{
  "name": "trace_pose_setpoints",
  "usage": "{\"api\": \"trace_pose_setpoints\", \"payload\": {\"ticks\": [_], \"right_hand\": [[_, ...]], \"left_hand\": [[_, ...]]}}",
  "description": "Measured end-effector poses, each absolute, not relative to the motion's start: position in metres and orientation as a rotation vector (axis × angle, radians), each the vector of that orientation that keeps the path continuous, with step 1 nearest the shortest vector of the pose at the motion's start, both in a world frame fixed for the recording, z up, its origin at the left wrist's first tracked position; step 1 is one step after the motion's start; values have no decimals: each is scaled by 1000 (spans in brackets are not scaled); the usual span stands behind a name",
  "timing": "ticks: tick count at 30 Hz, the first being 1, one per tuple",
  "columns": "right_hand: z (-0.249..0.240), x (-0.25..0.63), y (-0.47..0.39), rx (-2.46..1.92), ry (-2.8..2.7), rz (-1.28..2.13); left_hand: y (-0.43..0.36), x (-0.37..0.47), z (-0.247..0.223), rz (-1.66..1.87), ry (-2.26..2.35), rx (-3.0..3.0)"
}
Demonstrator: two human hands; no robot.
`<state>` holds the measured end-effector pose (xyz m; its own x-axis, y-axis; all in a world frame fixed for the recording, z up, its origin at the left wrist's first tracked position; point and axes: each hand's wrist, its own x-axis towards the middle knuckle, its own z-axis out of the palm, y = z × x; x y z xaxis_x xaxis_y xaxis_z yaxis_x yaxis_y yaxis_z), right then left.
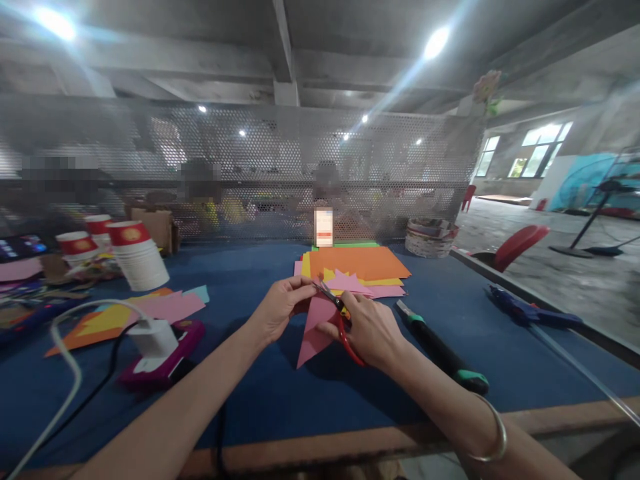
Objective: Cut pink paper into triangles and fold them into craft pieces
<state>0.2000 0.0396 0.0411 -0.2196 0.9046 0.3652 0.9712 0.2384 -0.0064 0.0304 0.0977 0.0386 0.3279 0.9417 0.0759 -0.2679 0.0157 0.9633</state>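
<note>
Pink paper (314, 327) pinched in left hand (278, 308); right hand (369, 331) grips red scissors (340, 320) w/ blades at its edge.

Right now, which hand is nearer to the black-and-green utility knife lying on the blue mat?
Right. The right hand, holding red scissors, is just left of the utility knife. The left hand holds the pink paper farther left, beyond the right hand.

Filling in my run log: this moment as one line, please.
left hand: holds pink paper | right hand: red scissors cutting it | paper stack behind
</note>
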Motion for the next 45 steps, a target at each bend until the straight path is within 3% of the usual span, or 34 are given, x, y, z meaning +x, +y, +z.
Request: {"api": "trace_pose_setpoints", "payload": {"ticks": [45], "right_hand": [[43, 199, 39, -1838, -2260, -265]], "left_hand": [[94, 32, 40, 1071, 753, 1153]]}}
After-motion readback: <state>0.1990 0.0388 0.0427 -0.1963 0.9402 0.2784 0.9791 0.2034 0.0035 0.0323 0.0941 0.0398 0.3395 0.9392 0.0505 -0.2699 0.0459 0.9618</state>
